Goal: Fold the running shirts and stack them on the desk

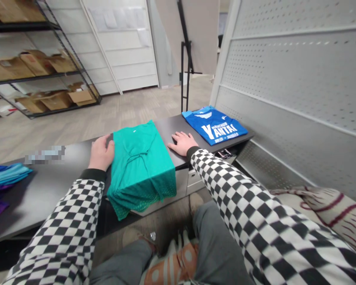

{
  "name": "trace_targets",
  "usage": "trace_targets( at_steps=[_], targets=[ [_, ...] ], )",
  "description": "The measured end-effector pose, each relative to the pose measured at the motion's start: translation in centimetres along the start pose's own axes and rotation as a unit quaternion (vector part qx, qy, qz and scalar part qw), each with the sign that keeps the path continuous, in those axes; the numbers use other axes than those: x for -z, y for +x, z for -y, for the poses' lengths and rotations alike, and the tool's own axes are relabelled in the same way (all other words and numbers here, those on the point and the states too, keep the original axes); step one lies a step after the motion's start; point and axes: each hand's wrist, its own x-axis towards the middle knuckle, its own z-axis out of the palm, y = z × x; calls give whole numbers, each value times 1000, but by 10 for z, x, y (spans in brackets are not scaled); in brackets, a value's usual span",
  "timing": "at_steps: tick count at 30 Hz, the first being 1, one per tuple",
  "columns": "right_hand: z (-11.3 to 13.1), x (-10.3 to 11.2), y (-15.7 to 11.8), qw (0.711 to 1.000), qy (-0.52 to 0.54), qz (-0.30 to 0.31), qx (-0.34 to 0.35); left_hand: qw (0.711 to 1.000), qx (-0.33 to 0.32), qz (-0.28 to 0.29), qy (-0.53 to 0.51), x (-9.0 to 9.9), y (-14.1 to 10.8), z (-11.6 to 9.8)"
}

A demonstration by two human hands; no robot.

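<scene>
The green shirt (142, 158) lies puckered on the desk (59, 180), overhanging at 6 o'clock. The left hand (101, 152), loosely open, is at its 9 o'clock edge; the right hand (182, 143) rests spread at 3 o'clock. Gripping cloth would call for closing fingers.

Shirt (142, 152) on table (74, 160), folded jersey (215, 126) to its right
</scene>
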Motion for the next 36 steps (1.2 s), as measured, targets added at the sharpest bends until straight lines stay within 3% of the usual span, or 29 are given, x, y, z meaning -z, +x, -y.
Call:
trace_targets(
  at_steps=[3, 6, 9, 11, 13, 15, 17, 19, 21, 24, 25, 28, 32, 34, 36],
  targets=[
    [0, 0, -1, 1000, -1, -5, 3, 995, -8, -82, -57, 41, -66, -15],
    [-3, -3, 1, 1000, -1, -4, 6, 987, 54, -103, -107, 71, -169, -41],
    [-7, -7, 7, 1000, 4, -5, 8, 954, 209, -106, -187, 69, -254, -65],
    [-9, -7, 11, 999, 26, -20, 5, 943, 251, -101, -196, 59, -280, -70],
    [-10, -3, 9, 995, 71, -69, 7, 950, 250, -98, -162, 49, -282, -66],
    [-6, 3, -4, 976, 145, -164, 10, 951, 266, -93, -128, 42, -270, -58],
    [5, 5, -32, 930, 245, -273, 12, 943, 296, -81, -128, 39, -258, -53],
    [26, -3, -73, 874, 358, -328, 22, 940, 306, -69, -132, 37, -251, -51],
    [54, -22, -120, 848, 450, -278, 36, 946, 297, -70, -111, 36, -251, -52],
    [103, -61, -174, 861, 494, -104, 66, 954, 286, -66, -66, 32, -253, -56],
    [117, -73, -183, 870, 480, -38, 105, 956, 281, -62, -60, 31, -253, -58],
    [147, -100, -188, 884, 427, 65, 178, 963, 257, -42, -74, 33, -251, -63],
    [158, -117, -173, 888, 423, 96, 151, 958, 224, -27, -175, 46, -251, -79],
    [159, -119, -170, 866, 470, 116, 126, 960, 189, -11, -209, 52, -252, -92],
    [163, -119, -170, 820, 547, 131, 107, 965, 133, 21, -224, 53, -254, -107]
  ],
)
